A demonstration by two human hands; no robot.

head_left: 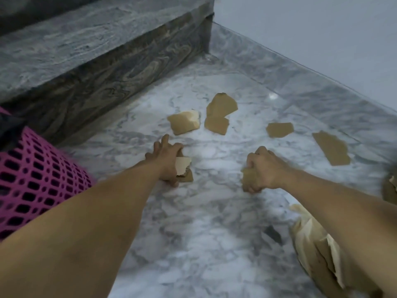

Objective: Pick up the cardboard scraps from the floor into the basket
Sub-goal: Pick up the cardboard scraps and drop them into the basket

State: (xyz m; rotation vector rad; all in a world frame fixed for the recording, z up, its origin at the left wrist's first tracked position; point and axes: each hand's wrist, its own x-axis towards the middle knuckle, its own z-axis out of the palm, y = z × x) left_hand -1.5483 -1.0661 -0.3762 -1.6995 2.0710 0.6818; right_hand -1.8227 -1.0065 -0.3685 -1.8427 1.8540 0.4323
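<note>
Both arms reach forward over the grey-white marble floor [214, 211]. The left hand [166, 161] grips a small brown cardboard scrap with a pale torn edge [183, 168]; the fingers are curled around it and the piece sticks out on the thumb side. The right hand [261, 171] is clenched around another brown cardboard piece [247, 176], which shows only a little at the fingers.

Five more flat brown cardboard scraps lie on the floor beyond the hands: one with a white torn corner [184, 122], a large irregular one [221, 105] touching a smaller one just below it [216, 125], one further right [279, 129], and a long one [332, 148] near the wall base. A heap of torn crumpled cardboard [318, 250] lies under the right forearm.

The pink plastic mesh basket [32, 175] stands at the left edge, beside the dark marble stair step [86, 61], well apart from the scraps.
</note>
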